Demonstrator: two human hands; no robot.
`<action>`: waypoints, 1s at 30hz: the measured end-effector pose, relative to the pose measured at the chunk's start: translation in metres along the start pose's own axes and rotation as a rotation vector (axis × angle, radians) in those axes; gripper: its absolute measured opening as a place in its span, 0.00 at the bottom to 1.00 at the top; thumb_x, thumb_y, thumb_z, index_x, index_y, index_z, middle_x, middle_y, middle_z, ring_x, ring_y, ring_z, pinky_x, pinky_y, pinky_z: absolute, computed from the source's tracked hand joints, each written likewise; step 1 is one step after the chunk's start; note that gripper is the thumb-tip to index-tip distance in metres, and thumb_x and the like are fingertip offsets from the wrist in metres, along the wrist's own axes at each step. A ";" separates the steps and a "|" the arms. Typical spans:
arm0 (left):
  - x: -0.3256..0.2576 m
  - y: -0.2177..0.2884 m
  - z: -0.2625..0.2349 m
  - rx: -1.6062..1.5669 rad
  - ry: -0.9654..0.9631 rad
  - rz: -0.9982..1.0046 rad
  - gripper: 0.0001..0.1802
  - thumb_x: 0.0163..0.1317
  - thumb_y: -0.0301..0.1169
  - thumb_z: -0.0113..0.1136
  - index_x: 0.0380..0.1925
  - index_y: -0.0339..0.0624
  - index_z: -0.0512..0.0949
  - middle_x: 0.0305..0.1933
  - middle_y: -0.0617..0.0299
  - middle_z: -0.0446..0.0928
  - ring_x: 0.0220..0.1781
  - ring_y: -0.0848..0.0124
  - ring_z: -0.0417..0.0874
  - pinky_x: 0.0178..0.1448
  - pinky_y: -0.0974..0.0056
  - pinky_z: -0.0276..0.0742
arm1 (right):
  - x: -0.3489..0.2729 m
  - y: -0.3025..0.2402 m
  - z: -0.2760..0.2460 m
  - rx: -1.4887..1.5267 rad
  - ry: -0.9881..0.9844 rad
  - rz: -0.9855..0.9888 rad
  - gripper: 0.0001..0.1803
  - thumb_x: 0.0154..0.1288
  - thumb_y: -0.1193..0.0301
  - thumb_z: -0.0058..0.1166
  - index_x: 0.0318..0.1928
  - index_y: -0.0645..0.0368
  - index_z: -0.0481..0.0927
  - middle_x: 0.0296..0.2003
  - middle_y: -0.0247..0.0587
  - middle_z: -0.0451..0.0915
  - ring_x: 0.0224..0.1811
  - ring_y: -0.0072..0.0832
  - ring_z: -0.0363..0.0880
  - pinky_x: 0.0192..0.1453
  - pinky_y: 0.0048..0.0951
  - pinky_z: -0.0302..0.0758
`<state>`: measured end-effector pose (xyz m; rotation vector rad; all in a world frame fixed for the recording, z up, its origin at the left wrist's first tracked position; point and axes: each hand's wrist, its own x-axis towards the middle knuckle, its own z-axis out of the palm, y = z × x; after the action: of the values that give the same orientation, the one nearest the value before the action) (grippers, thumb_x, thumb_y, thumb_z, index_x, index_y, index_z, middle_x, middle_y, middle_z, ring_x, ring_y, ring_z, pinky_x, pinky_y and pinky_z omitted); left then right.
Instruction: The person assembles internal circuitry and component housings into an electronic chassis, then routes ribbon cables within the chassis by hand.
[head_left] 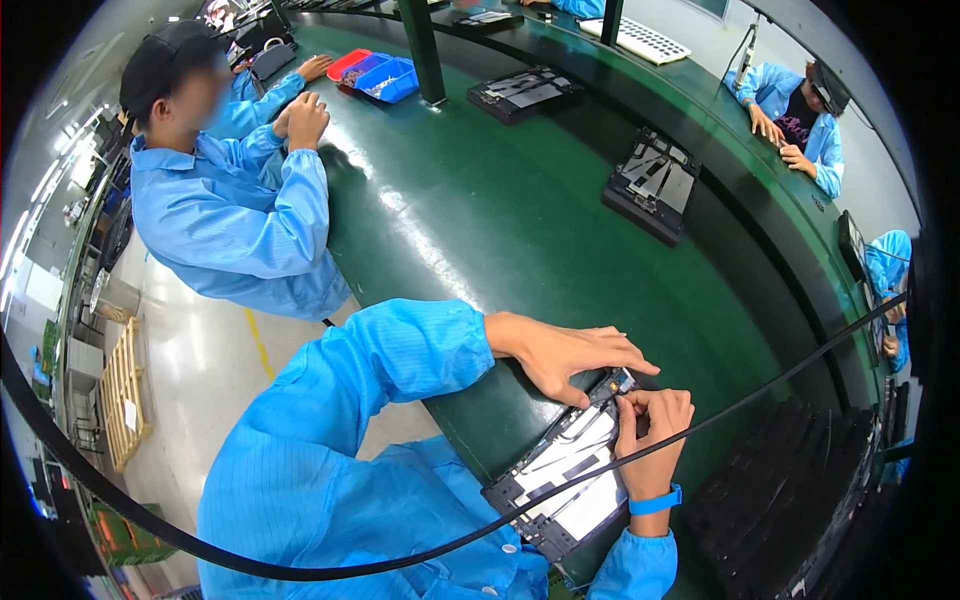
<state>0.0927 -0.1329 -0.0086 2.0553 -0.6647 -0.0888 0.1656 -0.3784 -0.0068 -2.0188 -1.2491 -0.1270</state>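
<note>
1. Opened flat device (565,465), tablet-like, innards bare: white panels, black parts. Lies at a tilt on the near edge of the green workbench (480,215), right against the person's front.
2. Left hand (565,358): palm down over the device's far end, fingers loosely spread, thumb by its edge.
3. Right hand (655,420): at the device's far right edge, thumb and fingertips drawn together as in a pinch; cannot tell on what. Blue band (656,502) on that wrist.
4. Black cable (400,567) arcs across the view, in front of the device.
5. Right of the device: dark heap (780,490), contents unclear.
6. Beyond the device, farther up the bench: a similar opened unit (655,185), then another (523,90).
7. Far left of the device: co-worker (235,220) in blue smock and cap, hands together; blue bins (388,78) past them.
8. Left of the device, on the floor: wooden pallet (122,395).
</note>
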 end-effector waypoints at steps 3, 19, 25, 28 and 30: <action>0.003 0.006 0.004 0.095 0.004 -0.022 0.57 0.52 0.27 0.70 0.86 0.46 0.59 0.76 0.44 0.68 0.76 0.44 0.66 0.84 0.44 0.60 | 0.001 0.001 -0.002 0.027 -0.020 0.037 0.06 0.67 0.71 0.72 0.36 0.54 0.85 0.29 0.34 0.75 0.40 0.37 0.72 0.51 0.41 0.65; 0.000 0.009 0.035 0.219 0.359 0.032 0.40 0.56 0.26 0.64 0.73 0.47 0.74 0.70 0.45 0.71 0.68 0.42 0.72 0.75 0.41 0.67 | 0.006 0.018 -0.018 0.155 -0.181 0.103 0.08 0.48 0.71 0.74 0.23 0.51 0.84 0.20 0.29 0.65 0.32 0.31 0.66 0.48 0.38 0.61; -0.010 0.004 0.051 0.377 0.461 0.157 0.12 0.53 0.23 0.67 0.39 0.41 0.86 0.47 0.58 0.82 0.54 0.53 0.83 0.59 0.51 0.82 | 0.005 0.027 -0.021 0.168 -0.192 0.076 0.08 0.45 0.72 0.73 0.22 0.51 0.83 0.20 0.28 0.64 0.32 0.30 0.65 0.48 0.37 0.60; -0.013 0.001 0.053 0.450 0.456 0.241 0.13 0.52 0.21 0.66 0.40 0.39 0.86 0.46 0.57 0.83 0.52 0.53 0.85 0.59 0.51 0.85 | 0.006 0.027 -0.022 0.189 -0.202 0.067 0.08 0.45 0.71 0.73 0.22 0.51 0.83 0.20 0.28 0.64 0.32 0.30 0.65 0.48 0.37 0.60; -0.012 0.003 0.055 0.497 0.458 0.306 0.14 0.51 0.20 0.65 0.40 0.37 0.85 0.45 0.56 0.83 0.52 0.54 0.86 0.59 0.50 0.86 | 0.005 0.028 -0.023 0.193 -0.203 0.063 0.09 0.45 0.71 0.73 0.22 0.51 0.82 0.20 0.28 0.64 0.32 0.30 0.65 0.48 0.37 0.60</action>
<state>0.0635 -0.1703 -0.0388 2.2913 -0.7473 0.7699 0.1976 -0.3966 -0.0029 -1.9362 -1.2670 0.2262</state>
